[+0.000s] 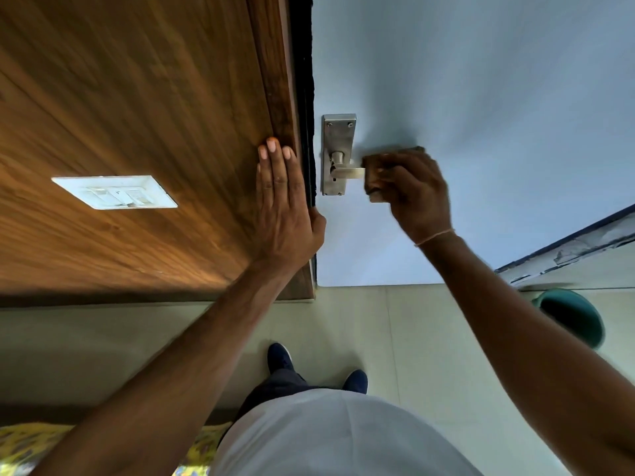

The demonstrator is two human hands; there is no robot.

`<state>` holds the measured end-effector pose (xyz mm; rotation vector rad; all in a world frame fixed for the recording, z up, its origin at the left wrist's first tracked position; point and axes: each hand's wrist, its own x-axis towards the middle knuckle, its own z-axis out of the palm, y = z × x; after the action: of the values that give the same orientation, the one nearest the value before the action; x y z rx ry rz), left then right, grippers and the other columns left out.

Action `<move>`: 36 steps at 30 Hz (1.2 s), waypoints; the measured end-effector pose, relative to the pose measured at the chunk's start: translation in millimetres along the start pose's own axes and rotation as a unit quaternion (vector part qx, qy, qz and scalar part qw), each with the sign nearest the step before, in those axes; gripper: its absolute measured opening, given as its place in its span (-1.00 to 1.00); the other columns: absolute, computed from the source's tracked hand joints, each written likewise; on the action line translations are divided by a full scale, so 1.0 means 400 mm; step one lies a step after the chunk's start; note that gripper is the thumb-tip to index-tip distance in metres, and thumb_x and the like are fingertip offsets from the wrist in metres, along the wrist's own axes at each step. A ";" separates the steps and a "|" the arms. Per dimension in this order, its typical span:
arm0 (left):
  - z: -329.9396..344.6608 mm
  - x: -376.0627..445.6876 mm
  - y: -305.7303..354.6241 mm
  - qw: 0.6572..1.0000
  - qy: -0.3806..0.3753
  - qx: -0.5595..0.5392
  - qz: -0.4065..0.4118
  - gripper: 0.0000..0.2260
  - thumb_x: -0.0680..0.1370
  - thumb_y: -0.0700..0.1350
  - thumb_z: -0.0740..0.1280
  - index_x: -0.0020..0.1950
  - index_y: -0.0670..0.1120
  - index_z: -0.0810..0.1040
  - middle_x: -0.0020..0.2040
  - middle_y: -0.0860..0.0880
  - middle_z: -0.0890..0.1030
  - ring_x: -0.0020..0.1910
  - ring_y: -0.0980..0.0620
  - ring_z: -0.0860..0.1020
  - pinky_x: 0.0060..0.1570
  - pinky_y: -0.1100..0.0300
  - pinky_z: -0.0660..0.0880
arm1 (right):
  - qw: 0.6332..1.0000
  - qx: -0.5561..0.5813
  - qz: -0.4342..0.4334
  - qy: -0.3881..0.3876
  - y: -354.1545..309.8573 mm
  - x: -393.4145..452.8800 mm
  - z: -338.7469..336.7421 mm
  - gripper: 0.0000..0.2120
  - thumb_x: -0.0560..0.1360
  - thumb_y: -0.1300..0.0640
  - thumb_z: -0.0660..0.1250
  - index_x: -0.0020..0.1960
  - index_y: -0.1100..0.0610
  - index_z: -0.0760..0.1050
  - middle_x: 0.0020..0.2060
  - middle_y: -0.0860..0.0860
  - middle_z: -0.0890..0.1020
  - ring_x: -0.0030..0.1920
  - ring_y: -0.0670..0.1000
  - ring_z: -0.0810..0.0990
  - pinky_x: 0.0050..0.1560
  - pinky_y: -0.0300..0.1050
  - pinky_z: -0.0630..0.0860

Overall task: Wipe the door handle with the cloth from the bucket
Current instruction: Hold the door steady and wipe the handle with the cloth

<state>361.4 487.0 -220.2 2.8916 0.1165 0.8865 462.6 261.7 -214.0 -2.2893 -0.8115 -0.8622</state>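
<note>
A steel lever door handle [345, 172] on a steel backplate [338, 135] is fixed to the pale blue door [481, 97]. My right hand [412, 190] is shut on a brownish cloth [372, 170], wrapped around the outer end of the lever. The cloth is mostly hidden by my fingers and blurred. My left hand [283, 201] lies flat, fingers together, against the wooden panel [137, 115] beside the door edge, holding nothing. A green bucket [574, 317] stands on the floor at the right, below the door.
A white switch plate [115, 192] sits on the wooden panel at the left. Beige floor tiles [395, 338] lie under my dark blue shoes [280, 357]. A yellow patterned fabric [27, 444] shows at the bottom left. A worn skirting [584, 245] runs at the right.
</note>
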 end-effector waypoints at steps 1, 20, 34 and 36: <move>-0.001 0.000 0.005 1.000 0.002 -0.006 -0.003 -0.03 0.49 -0.04 0.45 0.72 -0.38 0.02 0.73 -0.43 0.10 0.74 -0.43 0.09 0.75 -0.24 0.13 | 1.000 0.004 0.025 0.004 0.019 -0.005 -0.017 -0.91 0.49 0.26 0.62 -0.07 0.21 0.72 0.09 0.12 0.76 0.10 0.25 0.71 0.11 0.12 0.60; -0.003 -0.004 0.017 1.000 -0.003 -0.014 -0.014 -0.01 0.52 -0.02 0.46 0.73 -0.35 -0.05 0.73 -0.43 0.08 0.74 -0.41 0.08 0.75 -0.22 0.14 | 0.995 -0.095 -0.028 0.013 -0.012 -0.015 0.024 -0.71 0.64 0.18 0.46 0.35 0.12 0.68 0.22 0.09 0.73 0.26 0.20 0.68 0.28 0.16 0.53; -0.004 -0.004 0.029 0.999 -0.010 -0.014 -0.030 0.00 0.51 0.00 0.45 0.73 -0.35 -0.06 0.74 -0.41 0.04 0.75 -0.40 0.05 0.76 -0.20 0.10 | 0.994 -0.101 -0.046 -0.022 0.035 -0.022 -0.010 -0.69 0.70 0.11 0.38 0.42 0.13 0.62 0.31 0.10 0.69 0.28 0.19 0.66 0.31 0.14 0.50; -0.005 -0.005 0.034 0.999 -0.008 -0.020 -0.033 0.00 0.51 -0.01 0.44 0.73 -0.35 -0.07 0.74 -0.42 0.04 0.75 -0.40 0.04 0.76 -0.19 0.09 | 0.996 -0.071 -0.021 -0.046 0.050 -0.028 -0.020 -0.68 0.68 0.13 0.40 0.42 0.12 0.61 0.32 0.09 0.68 0.26 0.19 0.65 0.27 0.12 0.50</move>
<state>359.2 473.5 -217.7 2.8399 0.1896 0.8440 466.6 239.4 -222.3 -2.4602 -0.8650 -0.8629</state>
